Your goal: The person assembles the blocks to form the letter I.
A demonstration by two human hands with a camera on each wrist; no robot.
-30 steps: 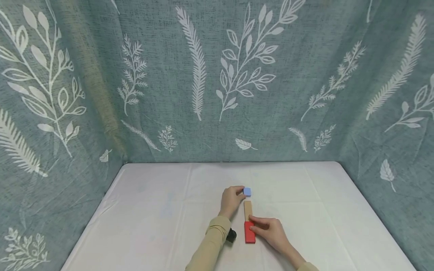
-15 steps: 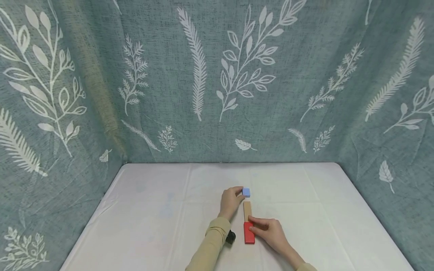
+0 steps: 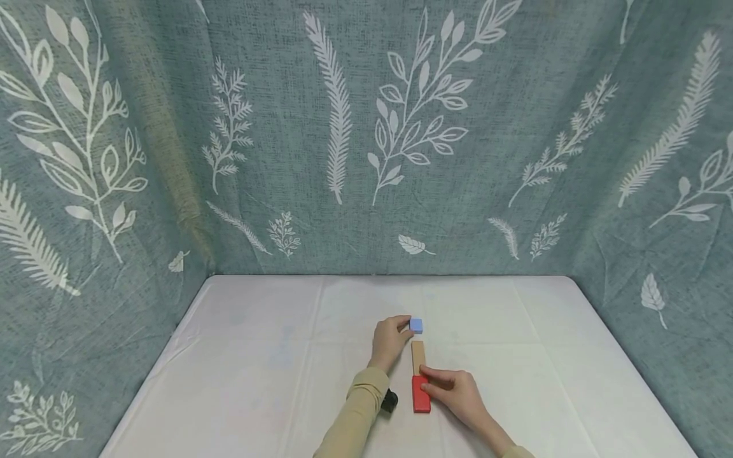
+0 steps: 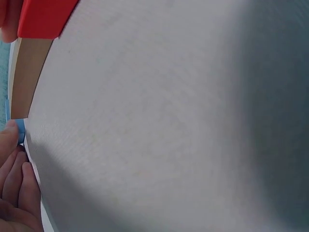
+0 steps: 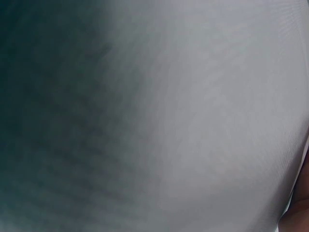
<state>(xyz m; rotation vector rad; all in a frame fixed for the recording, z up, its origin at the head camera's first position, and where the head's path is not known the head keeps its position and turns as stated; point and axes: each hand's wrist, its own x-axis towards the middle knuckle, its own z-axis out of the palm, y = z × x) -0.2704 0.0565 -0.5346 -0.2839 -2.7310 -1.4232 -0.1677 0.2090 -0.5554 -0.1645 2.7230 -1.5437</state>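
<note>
In the head view, my left hand (image 3: 389,340) pinches a small blue block (image 3: 416,326) between thumb and forefinger at its left side. Nearer to me a flat plain wooden block (image 3: 418,357) points toward the blue one, a short gap between them. A red block (image 3: 420,395) adjoins its near end. From the right, my right hand (image 3: 458,389) holds the red block with thumb and forefinger, the forefinger at the seam with the wood. The left wrist view has the red block (image 4: 46,17), the wooden block (image 4: 29,77) and part of the blue block (image 4: 20,130).
A white cloth covers the table (image 3: 258,381). A small black object (image 3: 389,401) shows beside my left forearm, partly hidden by the sleeve. Green leaf-patterned curtains (image 3: 343,159) hang behind and at both sides. The right wrist view is mostly blurred cloth.
</note>
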